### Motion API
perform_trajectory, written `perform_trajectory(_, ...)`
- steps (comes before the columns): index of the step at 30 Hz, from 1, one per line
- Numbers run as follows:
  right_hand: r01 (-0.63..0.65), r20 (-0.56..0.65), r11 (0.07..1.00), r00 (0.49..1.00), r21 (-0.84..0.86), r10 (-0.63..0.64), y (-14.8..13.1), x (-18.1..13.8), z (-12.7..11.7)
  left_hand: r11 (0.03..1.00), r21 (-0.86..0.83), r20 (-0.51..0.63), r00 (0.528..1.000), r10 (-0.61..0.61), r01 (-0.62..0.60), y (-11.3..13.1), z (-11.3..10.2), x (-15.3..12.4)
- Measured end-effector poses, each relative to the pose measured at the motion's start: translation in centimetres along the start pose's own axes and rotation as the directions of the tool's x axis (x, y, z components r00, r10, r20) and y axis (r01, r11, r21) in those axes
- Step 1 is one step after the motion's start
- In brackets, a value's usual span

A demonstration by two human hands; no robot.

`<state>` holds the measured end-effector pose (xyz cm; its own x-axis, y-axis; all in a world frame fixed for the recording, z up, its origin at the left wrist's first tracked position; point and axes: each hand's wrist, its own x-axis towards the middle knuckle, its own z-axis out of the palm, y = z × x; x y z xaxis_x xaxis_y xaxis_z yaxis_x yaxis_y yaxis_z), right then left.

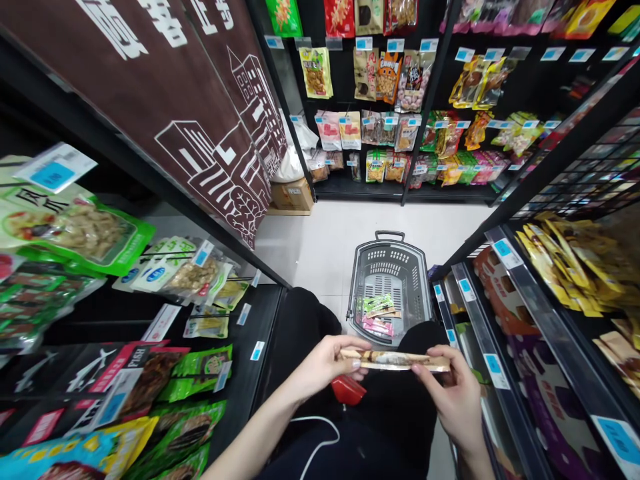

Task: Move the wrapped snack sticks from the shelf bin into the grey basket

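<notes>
Between my two hands, above my lap, stretches a long narrow snack packet (395, 359) in tan and brown wrapping. My left hand (335, 363) pinches its left end between thumb and fingers. At the other end, my right hand (447, 377) grips it the same way. The printing on the packet is too small to read. Just beyond my knees, a grey plastic shopping basket (427, 287) stands on the floor. Inside it lie a green packet (379, 304), a pink packet (379, 327) and a tan one near them.
Hanging snack bags (200, 270) fill the left shelf. Yellow packets (555, 267) lie on the right shelf, above several price tags. Bagged snacks hang on a black rack (345, 193) ahead. A cardboard box (291, 195) sits below a brown banner (200, 100). A red object (349, 391) and a white cable (327, 440) are at my lap.
</notes>
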<state>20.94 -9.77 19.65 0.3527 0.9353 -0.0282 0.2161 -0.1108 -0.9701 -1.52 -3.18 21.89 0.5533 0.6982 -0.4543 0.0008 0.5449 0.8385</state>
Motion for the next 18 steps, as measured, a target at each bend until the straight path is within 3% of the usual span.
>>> perform_trajectory(5,-0.083,0.081,0.989,0.994,0.123,0.074,-0.7,0.3,-0.8,0.975,-0.209,0.073,0.996,-0.059,0.074,-0.6,-0.6,-0.5)
perform_trajectory(11,-0.271,0.211,0.920,0.953,0.284,0.216,-1.0,0.8,-1.4,0.978,-0.204,0.052,0.998,-0.022,0.032,-0.7,-1.0,-1.2)
perform_trajectory(13,-0.298,0.246,0.898,0.943,0.323,0.224,-0.9,0.9,-1.4,0.994,-0.105,0.052,0.999,-0.017,0.023,-0.4,-1.2,-1.3)
perform_trajectory(15,-0.312,0.267,0.890,0.936,0.331,0.229,-1.1,0.9,-1.0,0.990,0.138,0.064,0.998,-0.007,-0.002,0.3,-1.2,-1.4)
perform_trajectory(18,-0.283,0.309,0.920,0.931,0.270,0.196,-1.9,0.7,0.1,0.837,0.543,0.125,0.992,0.000,-0.068,1.4,-0.9,-1.2)
